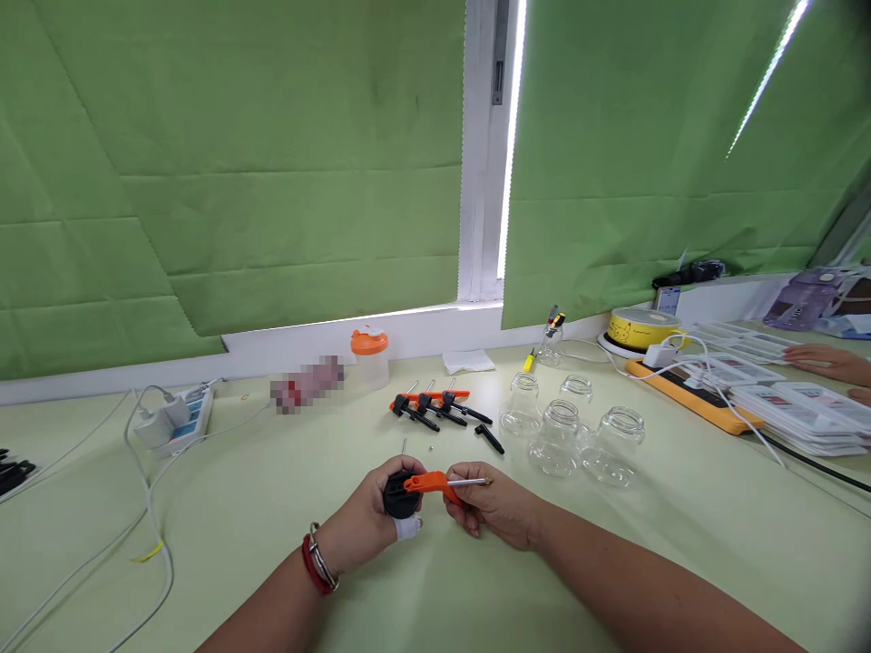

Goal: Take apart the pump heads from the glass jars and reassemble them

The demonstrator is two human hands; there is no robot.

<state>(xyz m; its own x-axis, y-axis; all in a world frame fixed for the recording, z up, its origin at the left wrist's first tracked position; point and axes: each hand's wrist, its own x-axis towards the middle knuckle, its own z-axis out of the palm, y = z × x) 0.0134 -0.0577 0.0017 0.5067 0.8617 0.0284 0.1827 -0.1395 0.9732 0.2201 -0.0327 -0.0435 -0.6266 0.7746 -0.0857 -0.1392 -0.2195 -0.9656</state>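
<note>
My left hand point(377, 508) is closed around a round black cap point(400, 495) in front of me, with a white wrap on one digit. An orange crank arm point(427, 482) reaches from the top of the cap toward my right hand point(491, 503). The fingers of that hand are closed on the arm's right end, where a metal rod point(469, 482) points right. Beyond my hands lie three orange-and-black crank pieces point(427, 410) in a row. A loose black handle point(489, 439) rests nearer. Several clear glass jars point(554, 440) stand to the right.
An orange-lidded cup point(370, 358) and a white tissue point(469, 361) are near the wall. Screwdrivers stand in a small jar point(550, 345). Power strips point(694, 394) with cables, stacked white trays point(803, 413) and another person's hand point(826, 361) are at right. White cables point(146, 490) cross the left side.
</note>
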